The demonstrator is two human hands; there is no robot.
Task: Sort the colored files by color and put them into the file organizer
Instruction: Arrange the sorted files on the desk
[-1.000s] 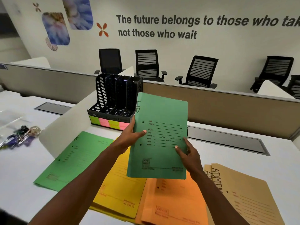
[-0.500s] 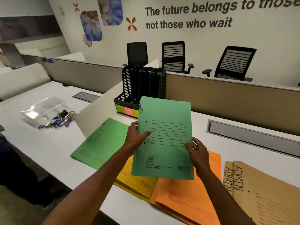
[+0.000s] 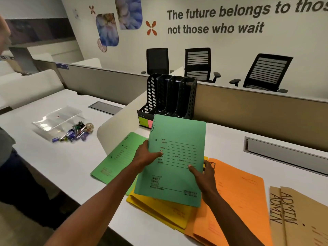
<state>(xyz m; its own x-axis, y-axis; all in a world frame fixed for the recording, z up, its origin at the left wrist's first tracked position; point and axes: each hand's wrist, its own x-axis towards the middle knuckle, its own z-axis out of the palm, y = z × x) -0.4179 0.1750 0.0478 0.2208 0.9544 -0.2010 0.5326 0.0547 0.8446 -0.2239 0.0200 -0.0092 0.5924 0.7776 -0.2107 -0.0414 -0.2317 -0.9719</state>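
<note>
I hold a green file (image 3: 179, 139) upright over the desk, my left hand (image 3: 144, 156) gripping its left edge and my right hand (image 3: 204, 174) its right edge. Behind it stands the black file organizer (image 3: 168, 96) with several slots, all appearing without files, and coloured labels along its base. A second green file (image 3: 120, 157) lies flat to the left. Yellow files (image 3: 159, 210) and orange files (image 3: 239, 192) lie under and to the right of the held file. Brown files marked ADMIN (image 3: 298, 219) lie at the far right.
A white divider panel (image 3: 120, 125) runs left of the organizer. On the neighbouring desk lie a clear plastic pouch (image 3: 56, 118) and a heap of clips and keys (image 3: 74, 132). A person (image 3: 5, 139) stands at the left edge. Office chairs (image 3: 266, 71) stand behind the partition.
The green file has come down and toward me, away from the organizer's top. My view has swung left and lower, bringing the neighbouring desk and a person into sight.
</note>
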